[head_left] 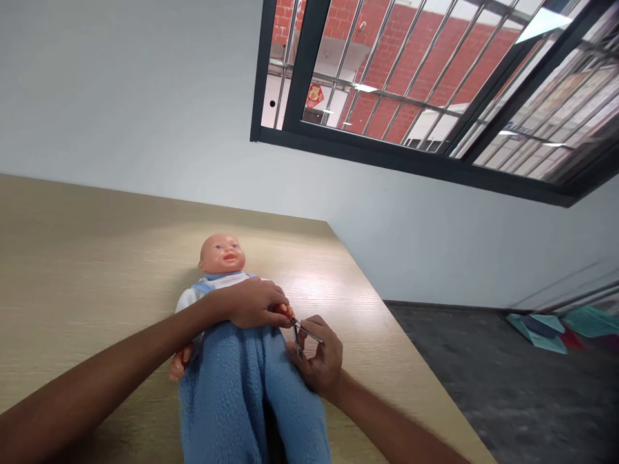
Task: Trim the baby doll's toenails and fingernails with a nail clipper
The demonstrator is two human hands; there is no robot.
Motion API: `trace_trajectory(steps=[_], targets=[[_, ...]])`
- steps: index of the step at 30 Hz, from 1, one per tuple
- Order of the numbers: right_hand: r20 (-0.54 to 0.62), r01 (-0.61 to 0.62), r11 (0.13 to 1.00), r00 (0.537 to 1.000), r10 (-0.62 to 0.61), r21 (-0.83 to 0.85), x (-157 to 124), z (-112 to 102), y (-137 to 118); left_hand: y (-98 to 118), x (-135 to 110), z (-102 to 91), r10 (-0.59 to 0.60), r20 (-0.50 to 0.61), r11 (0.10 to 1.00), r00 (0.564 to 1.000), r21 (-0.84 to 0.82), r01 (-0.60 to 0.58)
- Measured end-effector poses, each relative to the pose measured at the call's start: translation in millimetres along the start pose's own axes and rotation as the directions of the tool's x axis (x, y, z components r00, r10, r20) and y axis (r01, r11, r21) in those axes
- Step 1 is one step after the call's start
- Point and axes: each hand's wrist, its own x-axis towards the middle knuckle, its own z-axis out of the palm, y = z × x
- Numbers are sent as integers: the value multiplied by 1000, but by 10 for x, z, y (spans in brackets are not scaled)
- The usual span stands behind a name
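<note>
A baby doll [242, 386] in blue fleece trousers and a white and blue top lies on its back on the table. My left hand [254, 301] reaches across its chest, with the fingers closed around the doll's hand [284, 310] on the right side of the picture. Between the fingers of my right hand [325, 357] is a metal nail clipper [296, 335], its two arms spread apart. The clipper's tip meets the doll's fingertips; whether it bites on one cannot be made out. The doll's other hand [178, 362] rests beside its hip, below my left forearm.
The pale wooden table [97, 258] ends along a slanting edge on the right. Beyond lies a dark floor [449, 361] with green folded items [536, 332] at the far right. A white wall [145, 96] and a barred window [411, 84] stand behind.
</note>
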Motion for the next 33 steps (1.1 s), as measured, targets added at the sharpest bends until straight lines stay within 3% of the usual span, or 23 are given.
trace_trajectory(steps=[11,33], targets=[[-18,-71,997,997,70,-8,-5,12,45,-25,7,17,-22,-7,1000,1000,17,22],[23,-38,999,999,38,-25,-39,18,56,-47,-5,11,17,-10,999,1000,-31,-17]])
